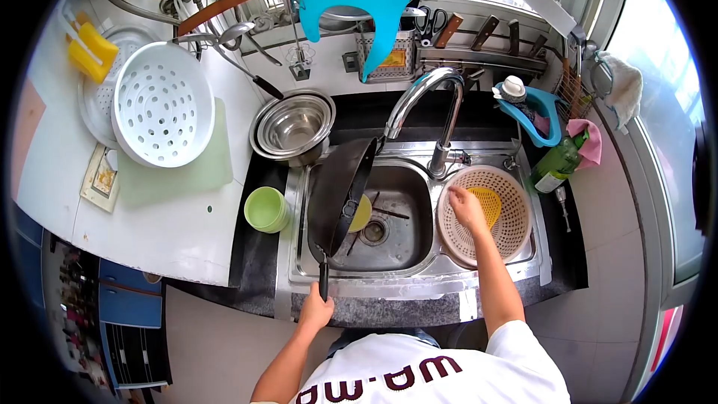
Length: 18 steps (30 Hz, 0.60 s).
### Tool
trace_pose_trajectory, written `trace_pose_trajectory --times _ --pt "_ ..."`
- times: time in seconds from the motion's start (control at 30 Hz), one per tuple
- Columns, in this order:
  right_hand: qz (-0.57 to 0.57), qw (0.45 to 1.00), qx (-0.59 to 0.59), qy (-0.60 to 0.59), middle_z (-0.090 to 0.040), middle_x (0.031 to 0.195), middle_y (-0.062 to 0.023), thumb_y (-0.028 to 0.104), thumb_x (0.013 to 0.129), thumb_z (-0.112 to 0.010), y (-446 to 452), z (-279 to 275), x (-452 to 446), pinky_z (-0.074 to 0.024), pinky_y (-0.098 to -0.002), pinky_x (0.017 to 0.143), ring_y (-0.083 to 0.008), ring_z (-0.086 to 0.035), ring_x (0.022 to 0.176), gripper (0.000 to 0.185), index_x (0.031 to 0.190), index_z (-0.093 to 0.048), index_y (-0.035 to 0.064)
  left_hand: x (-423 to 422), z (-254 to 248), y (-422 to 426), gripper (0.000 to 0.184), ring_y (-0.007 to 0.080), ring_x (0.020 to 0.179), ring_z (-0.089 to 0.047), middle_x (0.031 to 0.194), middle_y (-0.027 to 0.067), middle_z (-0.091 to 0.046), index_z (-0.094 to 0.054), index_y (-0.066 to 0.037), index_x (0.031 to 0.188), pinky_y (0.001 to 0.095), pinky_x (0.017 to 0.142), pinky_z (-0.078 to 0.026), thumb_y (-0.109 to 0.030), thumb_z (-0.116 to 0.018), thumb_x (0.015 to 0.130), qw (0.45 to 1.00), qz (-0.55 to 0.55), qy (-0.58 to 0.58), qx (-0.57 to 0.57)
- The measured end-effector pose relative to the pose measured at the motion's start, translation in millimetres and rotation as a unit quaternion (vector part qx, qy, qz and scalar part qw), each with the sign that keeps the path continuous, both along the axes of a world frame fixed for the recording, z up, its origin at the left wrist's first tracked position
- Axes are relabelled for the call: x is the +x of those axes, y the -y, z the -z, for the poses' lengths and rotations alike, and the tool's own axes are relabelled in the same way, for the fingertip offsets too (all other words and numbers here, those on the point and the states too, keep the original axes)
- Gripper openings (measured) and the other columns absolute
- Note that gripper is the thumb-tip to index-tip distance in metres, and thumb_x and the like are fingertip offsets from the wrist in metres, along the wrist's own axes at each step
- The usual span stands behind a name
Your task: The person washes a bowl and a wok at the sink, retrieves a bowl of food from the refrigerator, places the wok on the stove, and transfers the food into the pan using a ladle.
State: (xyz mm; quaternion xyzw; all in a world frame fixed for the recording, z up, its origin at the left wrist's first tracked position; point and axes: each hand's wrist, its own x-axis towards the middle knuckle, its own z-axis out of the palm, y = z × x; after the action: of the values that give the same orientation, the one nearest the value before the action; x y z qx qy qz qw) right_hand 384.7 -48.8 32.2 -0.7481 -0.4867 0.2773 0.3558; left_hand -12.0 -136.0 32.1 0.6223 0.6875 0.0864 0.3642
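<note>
My left hand [316, 309] is closed around the black handle of a dark wok [340, 194]. The wok is tipped on its side over the left part of the steel sink [404, 273]. Partly behind it, a yellow-green bowl [360, 215] sits in the basin near the drain, with dark chopsticks [390, 213] beside it. My right hand [467, 208] is over a beige plastic colander [516, 236] on the sink's right side, fingers curled together; what they hold, if anything, is hidden. A yellow perforated piece [490, 204] lies in the colander next to that hand.
A curved chrome faucet [449, 105] rises behind the basin. Stacked steel bowls [295, 126] and green bowls [266, 209] stand to the left. A green bottle [555, 164] and blue caddy [535, 120] stand at right. Knives [485, 33] hang at the back; a white colander [163, 105] is far left.
</note>
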Motion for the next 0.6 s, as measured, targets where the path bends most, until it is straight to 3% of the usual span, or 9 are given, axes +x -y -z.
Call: trace_pose_trajectory --times 0.07,0.23,0.27,0.3,0.33,0.37,0.4,0.43,0.6 --pt "-0.044 0.998 -0.034 0.003 -0.063 0.101 -0.0148 0.018 0.088 -0.052 8 -36 -10 -0.0449 -0.0285 0.085 -0.0183 -0.060 0.094 0.028 0.106 -0.058 -0.0023 -2 3 -1 0.031 0.0467 0.082 -0.056 0.081 0.0291 -0.059 -0.039 -0.003 0.102 0.0511 0.072 -0.043 -0.014 -0.054 0.077 1.000 0.005 -0.012 0.006" --pt "-0.207 0.861 0.120 -0.449 -0.061 0.105 -0.0177 0.021 0.091 -0.050 23 -102 -22 -0.0444 -0.0375 0.092 -0.0263 -0.059 0.099 0.030 0.105 -0.056 -0.0046 -6 4 -4 0.035 0.0470 0.080 -0.056 0.080 0.0291 -0.059 -0.038 -0.005 0.105 0.0529 0.072 -0.043 -0.015 -0.055 0.077 0.997 0.014 -0.073 0.026" --pt "-0.211 0.800 0.177 -0.533 -0.062 0.104 -0.0161 0.021 0.090 -0.050 22 -84 -23 -0.0447 -0.0388 0.091 -0.0270 -0.060 0.099 0.028 0.101 -0.058 -0.0027 -9 10 -5 0.035 0.0470 0.079 -0.057 0.080 0.0291 -0.059 -0.039 -0.005 0.106 0.0530 0.072 -0.043 -0.015 -0.055 0.076 0.996 0.022 -0.073 0.041" --pt "-0.218 0.628 0.238 -0.708 -0.062 0.101 -0.0151 0.023 0.090 -0.049 14 -39 -30 -0.0446 -0.0399 0.091 -0.0287 -0.060 0.097 0.027 0.099 -0.059 -0.0011 -10 8 -6 0.036 0.0470 0.080 -0.057 0.081 0.0291 -0.060 -0.039 -0.005 0.107 0.0527 0.072 -0.043 -0.014 -0.056 0.076 0.996 0.023 -0.075 0.036" --pt "-0.187 0.688 0.190 -0.675 -0.061 0.104 -0.0150 0.024 0.089 -0.050 8 -4 -43 -0.0444 -0.0391 0.091 -0.0290 -0.059 0.098 0.028 0.103 -0.057 0.0006 -4 -4 -5 0.036 0.0468 0.080 -0.057 0.082 0.0295 -0.059 -0.039 -0.006 0.106 0.0527 0.072 -0.043 -0.014 -0.056 0.076 0.996 0.010 -0.086 0.031" --pt "-0.172 0.825 0.082 -0.533 -0.059 0.108 -0.0149 0.025 0.088 -0.051 4 23 -64 -0.0442 -0.0383 0.090 -0.0294 -0.057 0.100 0.030 0.107 -0.056 0.0023 -5 -4 -5 0.035 0.0465 0.081 -0.057 0.082 0.0296 -0.059 -0.039 -0.006 0.106 0.0525 0.072 -0.043 -0.012 -0.056 0.076 0.996 0.020 -0.073 0.040" --pt "-0.261 0.954 0.027 -0.145 -0.058 0.111 -0.0148 0.026 0.087 -0.052 9 35 -75 -0.0440 -0.0375 0.090 -0.0297 -0.056 0.102 0.033 0.111 -0.054 0.0040 -5 -5 -6 0.034 0.0465 0.081 -0.056 0.082 0.0293 -0.059 -0.039 -0.005 0.105 0.0520 0.071 -0.043 -0.011 -0.055 0.076 0.997 0.021 -0.075 0.028" --pt "-0.315 0.946 0.031 0.075 -0.056 0.114 -0.0147 0.027 0.085 -0.053 13 30 -80 -0.0438 -0.0367 0.090 -0.0300 -0.055 0.104 0.037 0.115 -0.053 0.0058 -9 0 -6 0.034 0.0469 0.081 -0.056 0.081 0.0289 -0.059 -0.039 -0.004 0.104 0.0515 0.070 -0.043 -0.010 -0.055 0.076 0.996 0.030 -0.069 0.050" --pt "-0.276 0.956 0.030 0.095 -0.058 0.112 -0.0137 0.027 0.086 -0.054 32 -125 -50 -0.0449 -0.0360 0.086 -0.0310 -0.056 0.101 0.039 0.118 -0.051 0.0043 -6 -8 -3 0.033 0.0455 0.082 -0.057 0.083 0.0272 -0.060 -0.037 -0.003 0.105 0.0503 0.070 -0.044 -0.008 -0.055 0.077 0.996 0.031 -0.078 0.037"
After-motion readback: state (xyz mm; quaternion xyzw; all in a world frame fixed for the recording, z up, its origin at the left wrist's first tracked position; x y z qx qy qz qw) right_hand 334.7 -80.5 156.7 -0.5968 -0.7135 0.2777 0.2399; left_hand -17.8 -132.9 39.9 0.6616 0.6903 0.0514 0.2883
